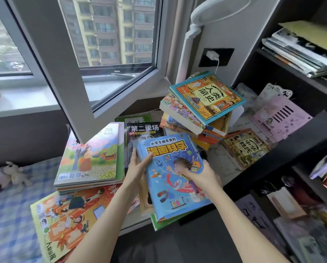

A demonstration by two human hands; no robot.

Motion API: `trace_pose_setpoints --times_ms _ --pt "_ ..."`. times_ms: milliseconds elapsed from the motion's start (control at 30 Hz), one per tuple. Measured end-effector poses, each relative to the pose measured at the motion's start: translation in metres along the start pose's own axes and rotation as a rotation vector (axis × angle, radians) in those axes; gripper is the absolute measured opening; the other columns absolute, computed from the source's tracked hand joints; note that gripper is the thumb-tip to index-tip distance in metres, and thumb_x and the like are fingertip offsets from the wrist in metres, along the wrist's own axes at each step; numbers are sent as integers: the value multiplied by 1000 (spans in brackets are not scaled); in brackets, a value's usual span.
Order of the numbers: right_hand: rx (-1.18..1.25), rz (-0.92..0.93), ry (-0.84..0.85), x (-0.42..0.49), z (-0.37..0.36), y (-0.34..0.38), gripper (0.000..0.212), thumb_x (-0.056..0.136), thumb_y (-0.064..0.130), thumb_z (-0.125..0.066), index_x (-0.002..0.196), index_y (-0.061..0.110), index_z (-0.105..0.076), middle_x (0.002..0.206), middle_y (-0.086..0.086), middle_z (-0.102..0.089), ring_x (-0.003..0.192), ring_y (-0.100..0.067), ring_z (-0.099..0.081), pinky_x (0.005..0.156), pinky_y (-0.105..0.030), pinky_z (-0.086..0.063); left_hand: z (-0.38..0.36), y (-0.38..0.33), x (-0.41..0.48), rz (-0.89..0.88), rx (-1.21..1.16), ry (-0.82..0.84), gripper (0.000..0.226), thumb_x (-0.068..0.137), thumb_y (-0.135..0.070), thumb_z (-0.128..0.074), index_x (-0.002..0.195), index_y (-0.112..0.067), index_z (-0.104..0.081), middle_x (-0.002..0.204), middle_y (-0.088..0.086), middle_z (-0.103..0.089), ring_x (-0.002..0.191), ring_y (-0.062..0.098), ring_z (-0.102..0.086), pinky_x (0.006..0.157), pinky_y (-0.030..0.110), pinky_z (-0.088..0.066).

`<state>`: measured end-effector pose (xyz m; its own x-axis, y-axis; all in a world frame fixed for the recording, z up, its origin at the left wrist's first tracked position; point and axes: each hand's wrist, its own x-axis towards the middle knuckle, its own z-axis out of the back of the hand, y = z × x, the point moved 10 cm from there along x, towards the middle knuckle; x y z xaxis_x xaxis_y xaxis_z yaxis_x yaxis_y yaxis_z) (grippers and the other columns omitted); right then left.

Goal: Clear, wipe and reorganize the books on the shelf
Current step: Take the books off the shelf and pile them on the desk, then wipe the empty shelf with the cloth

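Two grips on one book: the left grip (138, 164) curls its fingers round the top-left edge of the blue science book (174, 179); the right grip (202, 173) clamps the right edge w/ thumb on the cover, fingers hidden underneath. The book sits between the grips, cover up, its near end jutting past the desk (219, 162) edge; a green-edged book (158, 223) shows under that end, can't tell if they touch.

Just beyond the left grip lies a black-cover book (145, 131), flat; to that grip's left, a magazine pile (90, 158); nearer the person and left of the forearm, an orange magazine (67, 221), partly over a checked bed cover (7, 215) w/ a plush toy (12, 173) on it.

Beyond the right grip, a tall untidy book stack (185, 114), topped by a teal-edged history book (208, 95); right of that grip, a brown book (246, 147) flat on the desk, then a pink board (280, 114). Further right stands the dark shelf (291, 143), w/ flat-piled books (301, 52) on an upper level. Open window (64, 54) beyond the left grip; white lamp (196, 25) above the stack.
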<state>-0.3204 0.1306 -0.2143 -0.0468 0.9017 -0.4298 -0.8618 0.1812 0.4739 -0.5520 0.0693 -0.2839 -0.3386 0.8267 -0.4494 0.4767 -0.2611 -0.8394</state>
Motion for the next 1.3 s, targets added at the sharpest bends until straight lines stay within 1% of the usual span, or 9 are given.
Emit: trace_pose_setpoints --times_ms 167,267,333,500,667,800,933,1100,1300 --pt "-108 96 74 -4 -18 36 98 77 72 -43 150 11 -18 147 -10 -41 130 -31 -44 98 -38 -38 -3 1 2 55 -133 -23 84 87 -33 -67 150 -40 -12 114 11 -68 77 29 -72 62 42 -58" --pt "7 122 110 9 -11 42 63 90 53 -51 141 19 -36 136 -3 -54 121 -28 -51 96 -37 -42 -5 0 -1 64 -150 -86 86 90 -30 -64 150 -39 -2 111 8 -67 79 30 -71 69 47 -58" --pt "6 132 145 8 -4 40 62 91 52 -51 143 24 -34 139 2 -52 122 -24 -51 98 -38 -44 -7 3 -1 89 -126 -101 86 88 -34 -66 150 -38 -6 118 12 -65 82 31 -71 69 47 -58" --pt "-99 249 60 -23 28 34 65 98 42 -48 152 15 -23 154 -3 -33 138 -23 -36 106 -36 -37 27 -37 -18 4 562 -316 109 56 -81 -63 141 -22 -29 122 8 -63 100 29 -66 87 50 -54" --pt "127 370 -1 -75 81 14 30 94 28 -58 121 15 -64 116 1 -67 102 -9 -61 88 -23 -48 2 -111 -67 -328 826 -467 55 88 -37 -62 130 -6 -47 129 15 -57 115 32 -55 94 44 -45" --pt "388 388 -15 -116 130 -25 12 94 21 -58 99 22 -69 87 2 -74 85 -7 -69 83 -26 -54 -89 -135 -119 -646 851 -286 26 88 -18 -60 113 -9 -60 111 7 -66 103 24 -61 88 36 -47" --pt "573 370 -162 -149 200 -88 15 94 13 -57 93 16 -71 83 -6 -75 81 -18 -71 79 -29 -57 -210 -131 -193 -925 887 5 6 88 -14 -59 92 -16 -63 86 -4 -67 82 16 -63 69 32 -51" --pt "624 258 -380 -193 291 -198 15 94 13 -56 93 13 -72 82 -5 -75 80 -17 -72 77 -28 -57 -349 -100 -266 -1079 941 344 20 81 -23 -54 95 -15 -66 83 -9 -67 75 12 -64 68 27 -51" --pt "620 116 -630 -274 375 -326 17 96 13 -54 93 11 -71 81 -4 -75 79 -16 -71 77 -28 -58 -497 -62 -344 -1162 796 664 18 83 -3 -66 95 -17 -67 83 -17 -67 78 3 -62 71 10 -47"
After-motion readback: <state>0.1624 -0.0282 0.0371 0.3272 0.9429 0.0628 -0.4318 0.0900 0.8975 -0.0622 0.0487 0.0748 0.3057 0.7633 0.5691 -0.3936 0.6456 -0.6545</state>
